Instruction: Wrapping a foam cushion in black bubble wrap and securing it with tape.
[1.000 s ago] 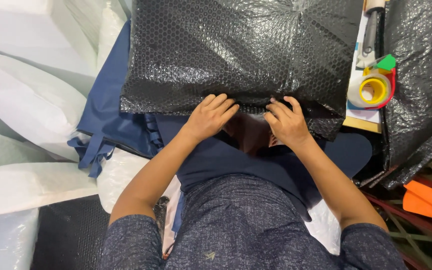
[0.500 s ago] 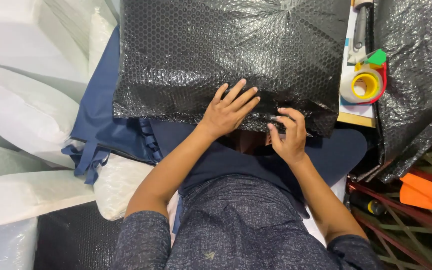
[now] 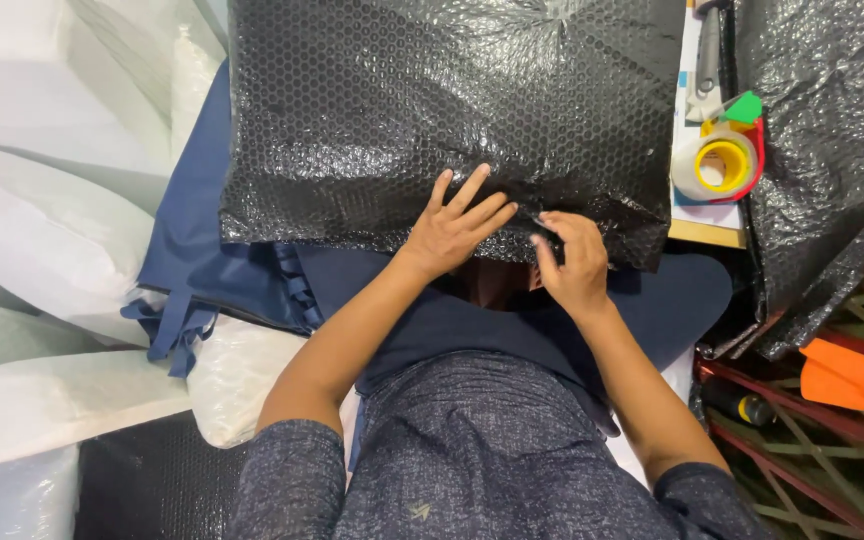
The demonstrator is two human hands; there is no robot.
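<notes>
A large parcel wrapped in black bubble wrap [image 3: 432,110] lies in front of me, over dark blue cloth [image 3: 202,240]. My left hand [image 3: 452,228] rests flat on the parcel's near edge with its fingers spread. Just to its right, my right hand [image 3: 572,262] has its fingers curled on the near edge of the bubble wrap, pinching it there. Both hands sit close together above my lap.
A tape dispenser [image 3: 720,160] with a yellow-cored roll lies to the right on a board. More black bubble wrap [image 3: 822,150] hangs at the far right. White plastic sheets [image 3: 42,200] pile up on the left. An orange object [image 3: 857,378] lies on a red rack at lower right.
My left hand has slid up onto the parcel and spread its fingers. My right hand has curled onto the wrap's near edge. The view has drifted slightly.
</notes>
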